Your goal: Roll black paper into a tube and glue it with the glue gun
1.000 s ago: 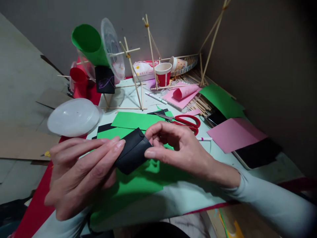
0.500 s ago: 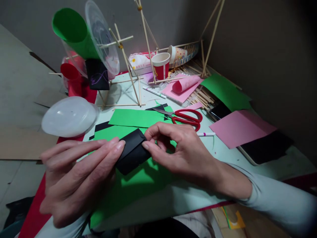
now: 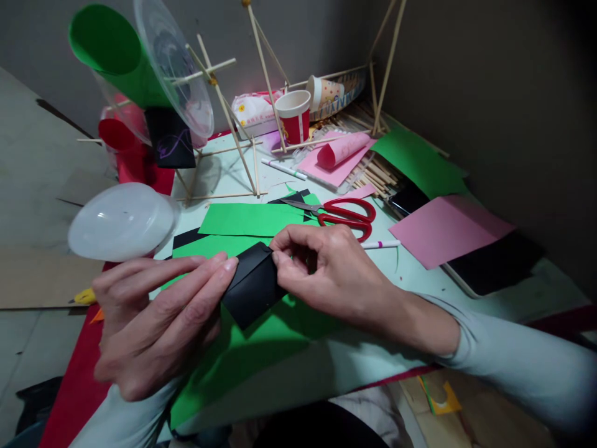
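The table (image 3: 326, 361) carries one stick frame (image 3: 233, 124) at its far edge, braced to hold a clear disc aloft. Two pink sheets (image 3: 448, 227) lie towards the right edge. Near the front edge, the left hand (image 3: 153, 317) and right hand (image 3: 326, 267) pinch one folded black paper (image 3: 252, 286) from either side, fingers closed on it, steadying the fold. One pair of red scissors (image 3: 345, 214) lies just beyond.

left hand (image 3: 153, 323): fingertips pinch left edge of black folded paper (image 3: 252, 287) | right hand (image 3: 326, 270): thumb and fingers grip its right edge | paper held just above green sheet (image 3: 261, 342) | red scissors (image 3: 345, 216) beyond right hand, beside white pen (image 3: 380, 244) | clear plastic lid (image 3: 121, 221) left | pink sheet (image 3: 448, 229) right
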Demonstrator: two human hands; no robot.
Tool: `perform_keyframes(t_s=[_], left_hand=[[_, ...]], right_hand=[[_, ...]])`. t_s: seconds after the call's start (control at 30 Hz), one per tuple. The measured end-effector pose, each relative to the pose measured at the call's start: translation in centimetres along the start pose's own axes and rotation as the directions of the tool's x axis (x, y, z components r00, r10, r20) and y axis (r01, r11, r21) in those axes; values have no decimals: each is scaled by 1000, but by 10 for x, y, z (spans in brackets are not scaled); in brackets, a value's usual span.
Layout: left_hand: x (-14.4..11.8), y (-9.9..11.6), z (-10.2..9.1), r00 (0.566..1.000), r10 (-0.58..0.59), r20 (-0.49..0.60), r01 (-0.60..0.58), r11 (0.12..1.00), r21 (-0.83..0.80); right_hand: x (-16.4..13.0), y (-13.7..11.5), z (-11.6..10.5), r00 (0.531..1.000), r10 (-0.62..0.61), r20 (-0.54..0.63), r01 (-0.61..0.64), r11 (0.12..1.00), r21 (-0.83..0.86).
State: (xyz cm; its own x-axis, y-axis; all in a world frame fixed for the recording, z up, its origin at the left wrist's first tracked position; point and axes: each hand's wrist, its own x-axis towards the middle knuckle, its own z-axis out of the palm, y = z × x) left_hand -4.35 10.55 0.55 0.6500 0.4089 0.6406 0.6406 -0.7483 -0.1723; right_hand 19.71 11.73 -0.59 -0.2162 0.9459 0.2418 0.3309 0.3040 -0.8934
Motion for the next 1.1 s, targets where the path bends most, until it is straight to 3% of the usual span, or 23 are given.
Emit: perform_keyframes(t_s=[0.23,0.4,0.67,0.9,1.1], left_hand=[[-2,2,0,998,-58,-18,58,998,-9],[-1,3,0,996,-76,-47,75,997,-25],[3,7,-5,998,-61,21,62,997,-44],[1,8,-1,998,-66,16,68,994,-89],[1,7,0,1000,-9,24,11,997,-75]], right_hand=[[4,-5,-6,978,178,109,-204,931,303],[6,-6,-7,955,218,201,-288,840,460],[5,-4,-11,967,169,192,-240,858,454],[9,4,-13,923,210,324,-355,790,500],[8,3,-12,945,160,285,-271,870,412]])
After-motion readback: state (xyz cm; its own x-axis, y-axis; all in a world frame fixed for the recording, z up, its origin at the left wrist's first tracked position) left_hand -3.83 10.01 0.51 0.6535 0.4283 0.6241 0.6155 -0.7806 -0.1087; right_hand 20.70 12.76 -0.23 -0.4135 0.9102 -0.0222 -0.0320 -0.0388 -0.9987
